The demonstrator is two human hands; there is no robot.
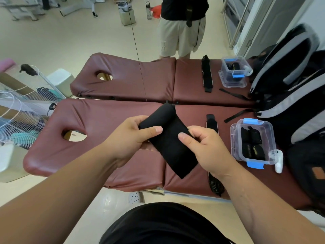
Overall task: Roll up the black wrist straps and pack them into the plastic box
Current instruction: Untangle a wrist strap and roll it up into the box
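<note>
STEP: rolling, partway | STRAP: black wrist strap [168, 143] was held above the table [105, 120], far end rolled, tail loose | HANDS: left hand [130, 136] and right hand [204, 147] each pinched its edges | BOX: plastic box [271, 143] stood open at right, rolled straps [253, 148] inside | NEXT: probably wind the tail tight, then carry it right.

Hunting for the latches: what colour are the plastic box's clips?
Blue clips, shown best in the head view.

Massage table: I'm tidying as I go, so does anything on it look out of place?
Only the unrolled strap beside the plastic box: its near end droops over the massage table's front edge and could slide off. The rolled straps sit neatly in the box; the left hand and right hand grip the held strap.
</note>
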